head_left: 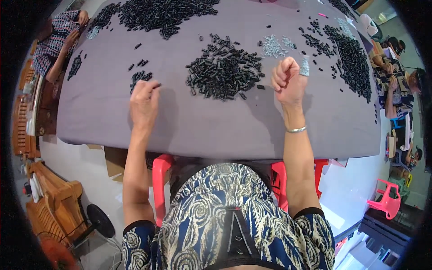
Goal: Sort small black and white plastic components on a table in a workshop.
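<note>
My left hand is closed in a pinch above the grey tablecloth, and a small black cylindrical piece shows at its fingertips. Just beyond it lies a small cluster of black pieces. Right of the main heap, my right hand is raised with its fingers curled in; whether they hold anything is hidden. Its thumb bears a pale grey-blue wrap, and a silver bangle circles the wrist. Between my hands sits a heap of short black plastic pieces. Small pale grey parts lie behind my right hand.
Larger black heaps cover the far edge and the right side of the tablecloth. A co-worker's arms reach in at the far left. Other people sit at right. A red plastic chair stands at lower right.
</note>
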